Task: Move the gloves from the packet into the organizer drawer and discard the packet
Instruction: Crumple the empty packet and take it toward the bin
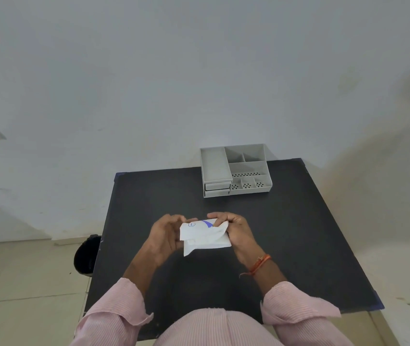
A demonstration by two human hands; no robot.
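Both hands grip the packet; organizer drawers closed.

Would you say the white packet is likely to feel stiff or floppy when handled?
Probably floppy: the white packet creases and sags between the left hand and the right hand. It likely weighs little, since the fingertips alone hold it up. Its thin, crumpled look suggests it may tear easily.

I sit in a bare room: plain white wall, tiled floor, one black table.
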